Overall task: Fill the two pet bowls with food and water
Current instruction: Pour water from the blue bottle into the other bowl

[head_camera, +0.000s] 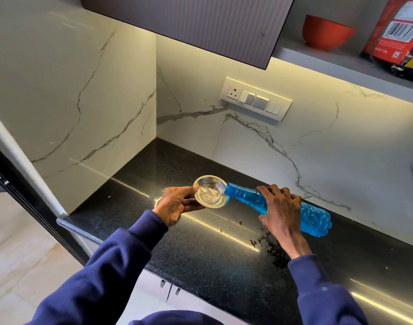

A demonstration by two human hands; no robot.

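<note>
The black granite counter (200,249) is filling most of the view, running into a corner of white marbled wall; a socket and switch plate (255,99) is sitting on that wall above the work, and a shelf up right is carrying an orange bowl (327,32) and a red bag (397,31), likely the pet food. A blue plastic bottle (278,207) is lying nearly level in the air, its mouth resting over the right rim of 1 steel bowl (210,192), and water is running into that bowl. A 2nd bowl (159,202) is only just showing as a rim peeking from behind the left hand (175,205), so its contents cannot be told.

What could go wrong, as I judge it: the bowl is shallow and the bottle is tipped far, so a gulp of flow could be overshooting the rim, and droplets (268,245) are already lying on the counter near the right wrist. The soft bottle could also be buckling under a squeeze and surging.

The left hand is reaching forward, palm inward, thumb and fingertips pinching the bowl's near-left rim to steady it. The right hand (280,207) is coming over the top, fingers spread and wrapped around the bottle's middle, wrist bent, gripping it firmly
</note>
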